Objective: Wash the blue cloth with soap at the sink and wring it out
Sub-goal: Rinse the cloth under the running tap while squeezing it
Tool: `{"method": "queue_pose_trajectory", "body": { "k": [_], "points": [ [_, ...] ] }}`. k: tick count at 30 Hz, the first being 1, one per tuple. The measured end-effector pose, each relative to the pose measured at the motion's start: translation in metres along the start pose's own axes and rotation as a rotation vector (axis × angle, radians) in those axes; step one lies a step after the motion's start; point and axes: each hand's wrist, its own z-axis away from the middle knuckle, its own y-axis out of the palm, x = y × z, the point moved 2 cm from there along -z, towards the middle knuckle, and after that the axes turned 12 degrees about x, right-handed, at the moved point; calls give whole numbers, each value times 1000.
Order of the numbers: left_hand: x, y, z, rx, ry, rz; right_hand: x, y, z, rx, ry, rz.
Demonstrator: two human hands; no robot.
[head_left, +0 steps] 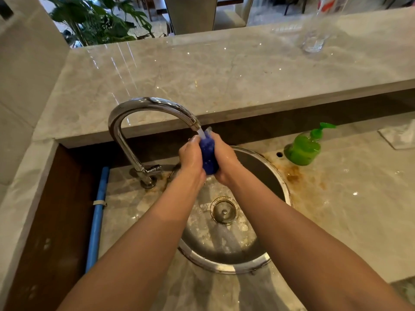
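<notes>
The blue cloth (208, 154) is bunched into a tight wad, pressed between my left hand (190, 157) and my right hand (225, 162). Both hands hold it above the round steel sink (283, 187), directly under the spout of the curved chrome faucet (139, 108). A thin stream of water runs from the spout onto the top of the cloth. Most of the cloth is hidden by my palms. A green soap pump bottle (303, 149) stands on the counter to the right of the sink.
The sink drain strainer (224, 212) lies below my forearms. A raised marble ledge (224, 72) runs behind the faucet, with a clear glass (313, 41) on it at the right. A blue pipe (97, 218) runs along the left. Rust stains mark the counter near the soap.
</notes>
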Motion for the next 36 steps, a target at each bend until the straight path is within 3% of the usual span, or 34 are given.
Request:
{"method": "queue_pose_trajectory", "body": {
  "k": [3, 7, 11, 19, 23, 25, 29, 32, 36],
  "points": [
    [1, -4, -7, -78, 69, -115, -2, 4, -6, -56, -89, 89],
    [5, -5, -11, -8, 117, -387, -1, 5, -9, -152, -194, 137],
    [0, -4, -9, -98, 419, -688, 1, 11, -13, -149, -364, 288],
    [-4, -7, -20, -141, 358, -811, 3, 6, -27, -348, -224, 286],
    [-3, -10, -19, -66, 488, -1042, -4, 2, -32, -413, -53, 259],
    [-4, -10, -19, 12, 518, -1186, -10, 1, -29, -403, 23, 84],
    [-8, -10, -23, 172, 504, -1389, -18, 2, -19, -196, 85, -275],
    [-8, -16, -23, 155, 460, -1152, -19, -8, -9, -13, 93, -412],
    [5, -30, -32, -69, 73, -218, -19, -21, -1, 152, 98, -282]
  ]
}}
